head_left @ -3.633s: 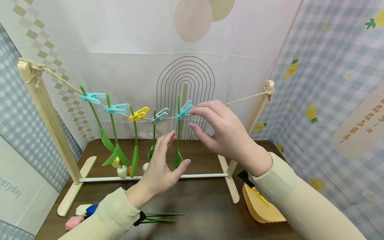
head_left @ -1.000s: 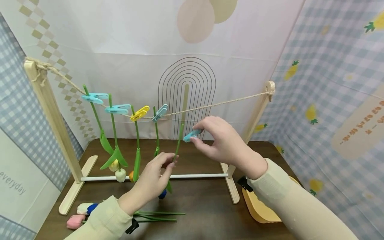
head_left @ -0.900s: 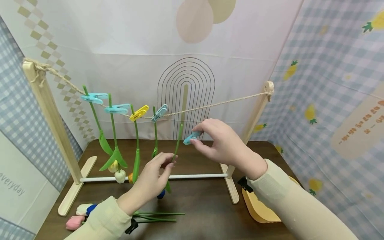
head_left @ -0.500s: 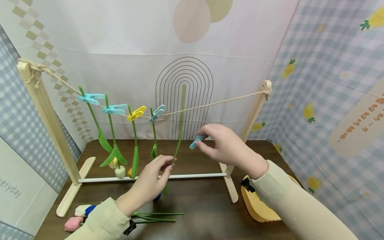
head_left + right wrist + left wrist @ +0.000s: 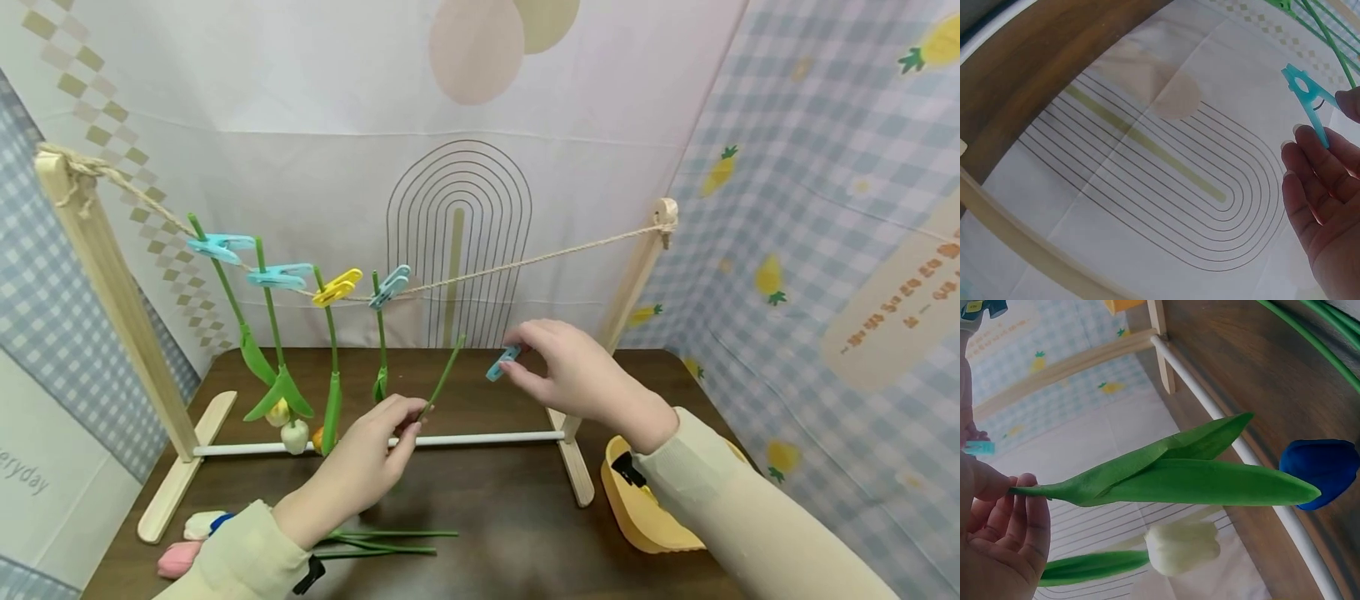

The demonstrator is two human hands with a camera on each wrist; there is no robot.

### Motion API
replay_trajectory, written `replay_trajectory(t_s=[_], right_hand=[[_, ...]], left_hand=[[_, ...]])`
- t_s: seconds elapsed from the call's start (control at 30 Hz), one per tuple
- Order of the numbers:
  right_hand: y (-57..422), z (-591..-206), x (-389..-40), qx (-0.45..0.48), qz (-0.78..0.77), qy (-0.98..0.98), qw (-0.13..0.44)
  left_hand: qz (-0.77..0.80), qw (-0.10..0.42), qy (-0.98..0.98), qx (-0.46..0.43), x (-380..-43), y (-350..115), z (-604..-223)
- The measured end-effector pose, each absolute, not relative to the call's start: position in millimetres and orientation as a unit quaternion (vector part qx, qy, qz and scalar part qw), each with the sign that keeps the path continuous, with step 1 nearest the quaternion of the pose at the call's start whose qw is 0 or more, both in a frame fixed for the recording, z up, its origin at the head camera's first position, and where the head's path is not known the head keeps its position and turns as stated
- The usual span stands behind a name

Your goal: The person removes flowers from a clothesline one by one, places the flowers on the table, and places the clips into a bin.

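Note:
My left hand (image 5: 363, 454) pinches the green stem of an artificial tulip (image 5: 1197, 478) between thumb and fingers. In the left wrist view its blue bloom (image 5: 1319, 472) points away from the hand; the head view hides that bloom behind the hand. My right hand (image 5: 577, 367) pinches a light blue clothespin (image 5: 1307, 94) by its handle ends, off the rope (image 5: 525, 262). Several tulips hang upside down from the rope's left half, pinned by blue clothespins (image 5: 281, 276) and a yellow clothespin (image 5: 337, 287).
A wooden frame (image 5: 120, 308) with a white crossbar (image 5: 487, 438) carries the rope. Tulips with pink (image 5: 178, 559), white and blue blooms lie at the table's front left, partly under the left sleeve. A yellow basket (image 5: 626, 508) stands at right, partly behind the right forearm.
Earliest, the blue tulip hung clipped on the rope with both hands near it. Now tulip and clothespin are off the rope, one in each hand; both hands have lowered, the right also drifting right.

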State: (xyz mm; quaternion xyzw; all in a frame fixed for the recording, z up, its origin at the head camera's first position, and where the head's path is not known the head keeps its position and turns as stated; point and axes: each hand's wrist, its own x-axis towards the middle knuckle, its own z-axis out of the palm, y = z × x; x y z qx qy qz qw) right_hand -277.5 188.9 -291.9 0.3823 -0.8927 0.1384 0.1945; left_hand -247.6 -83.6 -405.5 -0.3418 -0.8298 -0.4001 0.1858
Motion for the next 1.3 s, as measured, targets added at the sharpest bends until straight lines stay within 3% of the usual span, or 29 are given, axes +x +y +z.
replay_trajectory(t_s=[0.27,0.57,1.3], right_hand=[[200.8,-302.1,-274.6,0.358,0.142,-0.907,0.173],[214.5,-315.1,-274.7,0.337,0.139,-0.916,0.165],[253.9,-349.0,-264.4,0.257,0.162,-0.949,0.089]], left_hand=[[-0.357,0.215,-0.834,-0.360,-247.9,-85.9,-409.7],[-0.336,0.191,-0.848,-0.363,-244.4,-87.9,-415.3],[-0.294,0.204,-0.853,-0.380,-246.4,-93.1,-424.2]])
